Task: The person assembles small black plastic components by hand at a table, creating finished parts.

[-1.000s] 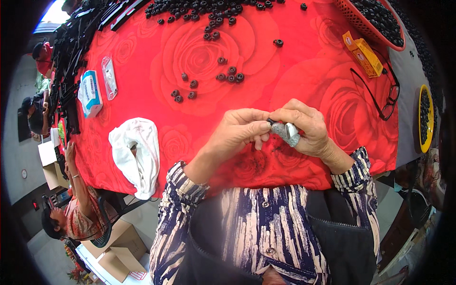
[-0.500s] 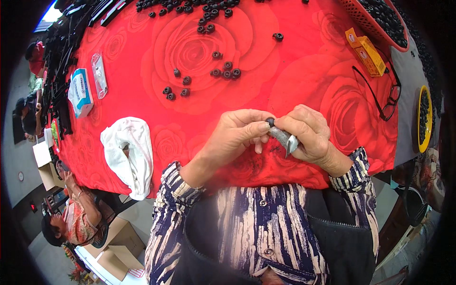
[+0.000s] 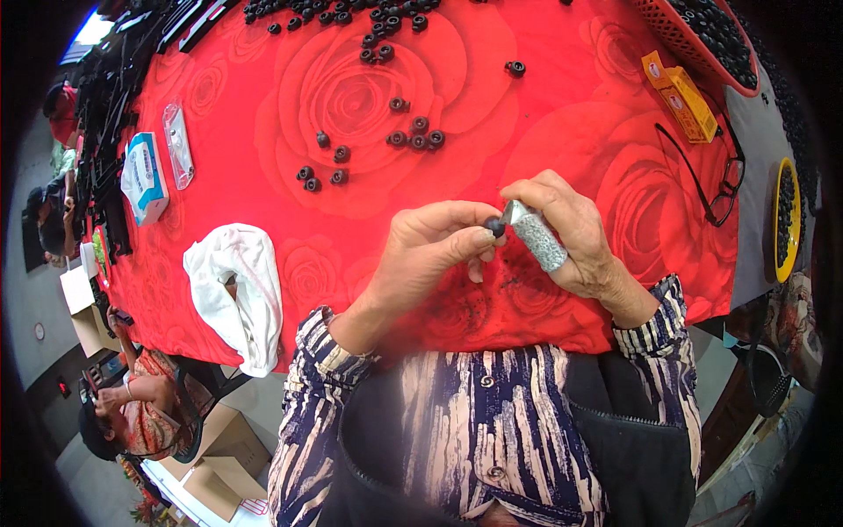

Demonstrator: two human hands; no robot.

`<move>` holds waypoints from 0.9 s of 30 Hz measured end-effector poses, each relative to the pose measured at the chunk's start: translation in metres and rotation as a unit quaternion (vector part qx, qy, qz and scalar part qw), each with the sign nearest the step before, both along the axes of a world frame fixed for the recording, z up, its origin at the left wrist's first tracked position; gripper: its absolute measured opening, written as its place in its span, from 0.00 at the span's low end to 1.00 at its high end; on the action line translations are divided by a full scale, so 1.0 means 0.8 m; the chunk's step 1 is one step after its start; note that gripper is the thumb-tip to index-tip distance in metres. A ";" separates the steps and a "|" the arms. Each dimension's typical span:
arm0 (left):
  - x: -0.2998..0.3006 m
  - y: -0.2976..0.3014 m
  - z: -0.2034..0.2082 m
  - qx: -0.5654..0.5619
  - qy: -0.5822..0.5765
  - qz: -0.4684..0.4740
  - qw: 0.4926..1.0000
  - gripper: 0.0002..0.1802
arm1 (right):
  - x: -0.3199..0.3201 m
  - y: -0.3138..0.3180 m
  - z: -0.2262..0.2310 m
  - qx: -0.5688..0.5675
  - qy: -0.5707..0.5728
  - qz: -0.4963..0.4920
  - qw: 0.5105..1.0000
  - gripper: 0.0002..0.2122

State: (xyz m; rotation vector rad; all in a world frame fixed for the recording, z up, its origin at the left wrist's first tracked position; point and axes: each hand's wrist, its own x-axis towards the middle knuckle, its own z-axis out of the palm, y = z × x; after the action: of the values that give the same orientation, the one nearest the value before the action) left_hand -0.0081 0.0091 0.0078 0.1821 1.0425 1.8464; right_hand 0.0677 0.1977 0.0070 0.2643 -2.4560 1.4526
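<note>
My left hand (image 3: pixel 436 246) pinches a small round black part (image 3: pixel 495 227) between thumb and fingertips. My right hand (image 3: pixel 572 235) is closed round a short knife-like tool (image 3: pixel 540 241) with a thick, speckled grey handle. The tool's pale metal end lies right beside the black part; whether they touch I cannot tell. Dark crumbs (image 3: pixel 479 307) are scattered on the red rose-patterned cloth (image 3: pixel 369 299) below my hands. Farther off on the cloth lie several similar black parts (image 3: pixel 420 126), some showing a round hollow in the middle.
A white cloth (image 3: pixel 230 290) lies left, below a tissue pack (image 3: pixel 145 180) and a clear plastic packet (image 3: pixel 178 145). Right are a yellow box (image 3: pixel 679 98), eyeglasses (image 3: pixel 724 191), a red basket (image 3: pixel 702 44) and a yellow bowl (image 3: pixel 787 220) of parts. Another person (image 3: pixel 145 404) sits lower left.
My right hand has moved up slightly and turned the tool, so its metal end now points toward the black part instead of downward. My left hand keeps its pinch, nearly in place.
</note>
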 end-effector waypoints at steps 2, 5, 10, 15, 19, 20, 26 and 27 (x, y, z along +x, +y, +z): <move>0.000 0.001 -0.002 -0.006 0.002 0.001 1.000 0.12 | -0.001 -0.001 -0.002 0.002 0.000 -0.005 1.000 0.16; -0.001 0.001 -0.004 -0.017 0.003 -0.001 1.000 0.12 | -0.001 -0.001 -0.006 0.005 0.005 -0.014 1.000 0.16; -0.001 0.000 -0.002 -0.028 0.011 -0.003 1.000 0.12 | -0.001 -0.001 -0.004 0.008 0.001 -0.009 1.000 0.15; -0.001 0.003 -0.001 -0.034 0.013 -0.003 0.999 0.12 | -0.001 0.001 -0.006 0.013 0.017 -0.001 1.000 0.15; -0.001 0.001 -0.002 -0.040 0.007 -0.004 0.999 0.11 | -0.001 -0.001 -0.007 0.009 0.005 -0.015 1.000 0.15; -0.001 0.001 -0.003 -0.039 0.006 -0.005 0.999 0.11 | -0.001 -0.002 -0.006 0.012 0.008 -0.024 1.000 0.15; 0.000 0.002 -0.002 -0.035 0.039 0.001 0.999 0.12 | -0.001 -0.001 -0.006 0.020 0.005 -0.022 1.000 0.16; 0.000 0.003 -0.002 -0.034 0.044 -0.001 0.998 0.12 | 0.000 0.000 -0.006 0.018 0.002 -0.021 1.000 0.16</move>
State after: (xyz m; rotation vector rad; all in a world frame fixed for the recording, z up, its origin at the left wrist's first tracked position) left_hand -0.0079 0.0117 0.0061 0.2257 1.1645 1.8118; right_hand 0.0675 0.1974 0.0022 0.2214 -2.4716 1.3895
